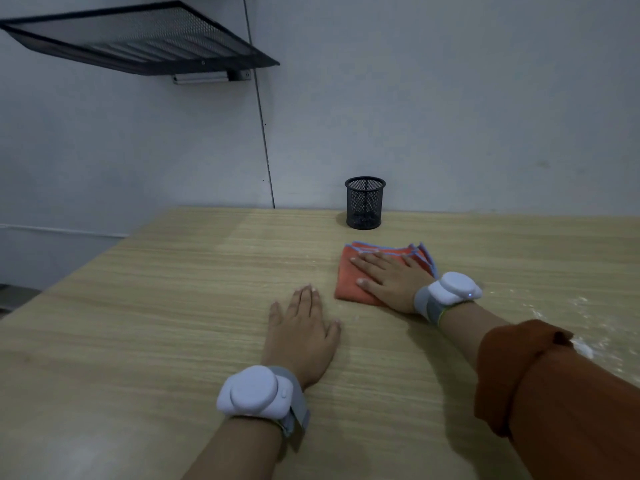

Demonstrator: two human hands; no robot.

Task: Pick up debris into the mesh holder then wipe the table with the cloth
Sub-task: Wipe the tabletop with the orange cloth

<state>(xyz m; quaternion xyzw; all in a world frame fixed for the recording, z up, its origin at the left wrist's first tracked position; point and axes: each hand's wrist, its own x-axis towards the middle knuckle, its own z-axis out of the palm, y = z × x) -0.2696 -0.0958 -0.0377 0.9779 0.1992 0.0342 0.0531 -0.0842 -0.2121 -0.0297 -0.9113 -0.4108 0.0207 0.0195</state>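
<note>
A folded orange cloth [349, 285] with blue stitched edges lies on the light wooden table [173, 289], right of centre. My right hand [391, 278] presses flat on top of it, fingers spread and pointing left. My left hand [301, 330] rests palm-down on the bare wood just left of the cloth, holding nothing. The black mesh holder [364, 202] stands upright at the table's back edge against the wall, behind the cloth. Something dark lies at its bottom, too dim to make out.
A black mesh shelf [138, 39] juts from the wall at the upper left. Pale streaks or smears mark the tabletop at the far right [588, 306]. The table's left edge runs diagonally toward the near left corner.
</note>
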